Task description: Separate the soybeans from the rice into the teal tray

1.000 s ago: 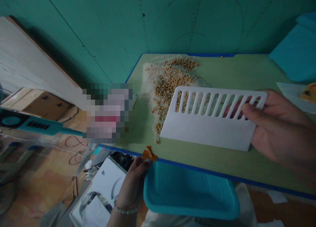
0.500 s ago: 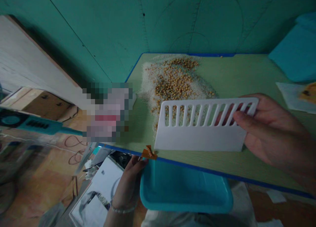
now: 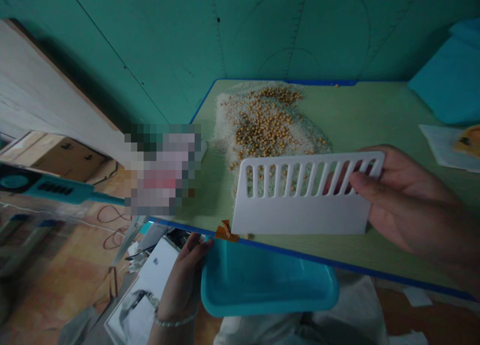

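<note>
My right hand point(image 3: 408, 200) grips a white slotted scraper point(image 3: 300, 205) by its right end, holding it upright on the green table point(image 3: 375, 115) close to the front edge. Behind the scraper lies a spread of yellow beans mixed with white rice point(image 3: 266, 122). A few grains sit at the scraper's lower left corner by the table edge. My left hand point(image 3: 183, 280) holds a teal plastic tray point(image 3: 266, 285) by its left rim, just below the table's blue front edge.
An orange scrap of tape point(image 3: 226, 231) sticks on the table edge. A teal box point(image 3: 450, 80) and a white sheet point(image 3: 446, 147) sit at the right. A teal wall rises behind. Papers, cables and a teal tool lie on the floor at left.
The scraper has slid toward me and leftward, to the table's front edge, leaving more beans and rice behind it. The tray has shifted left under the edge.
</note>
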A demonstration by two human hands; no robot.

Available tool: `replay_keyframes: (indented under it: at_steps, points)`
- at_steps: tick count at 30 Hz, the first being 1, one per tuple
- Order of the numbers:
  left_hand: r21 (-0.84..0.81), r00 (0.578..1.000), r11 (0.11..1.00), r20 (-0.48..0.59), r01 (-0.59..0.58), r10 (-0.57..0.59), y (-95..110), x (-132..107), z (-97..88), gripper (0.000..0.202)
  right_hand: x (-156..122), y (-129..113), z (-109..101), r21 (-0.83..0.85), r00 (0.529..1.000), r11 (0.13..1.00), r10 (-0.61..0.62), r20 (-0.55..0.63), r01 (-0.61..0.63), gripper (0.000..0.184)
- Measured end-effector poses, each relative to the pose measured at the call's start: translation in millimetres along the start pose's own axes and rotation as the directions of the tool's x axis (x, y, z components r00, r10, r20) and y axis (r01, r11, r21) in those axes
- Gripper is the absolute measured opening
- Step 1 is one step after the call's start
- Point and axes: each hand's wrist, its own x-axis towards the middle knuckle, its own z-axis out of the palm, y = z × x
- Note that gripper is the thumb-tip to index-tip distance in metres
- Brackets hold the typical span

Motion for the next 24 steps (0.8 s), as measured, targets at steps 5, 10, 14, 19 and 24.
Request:
replay_keyframes:
  at_steps: [5, 10, 14, 19, 24]
  points:
    - [0.017, 0.999, 1.000, 0.034, 0.016, -0.016, -5, 2, 0.2, 0.032, 1, -6, 2, 0.055, 0.996, 0.998, 0.005, -0.084, -0.001, 0.012]
    - [0.011, 0.993, 0.998, 0.099, 0.063, -0.064, -12, 1, 4.3, 0.031, 4, -11, 3, 0.023, 0.953, 0.997, -0.065, -0.297, 0.075, 0.023]
    - [0.001, 0.987, 0.997, 0.141, 0.078, -0.077, -15, 2, 7.2, 0.030, 5, -11, 3, 0.014, 0.956, 0.998, -0.058, -0.288, 0.065, 0.028]
    - [-0.013, 0.986, 0.996, 0.142, 0.085, -0.082, -15, 2, 7.7, 0.030, 5, -10, 3, 0.032, 0.965, 0.998, -0.042, -0.259, 0.052, 0.026]
    - [0.013, 0.988, 0.997, 0.135, 0.071, -0.072, -15, 0, 7.9, 0.029, 6, -10, 2, 0.038, 0.967, 0.999, -0.026, -0.253, 0.037, 0.026]
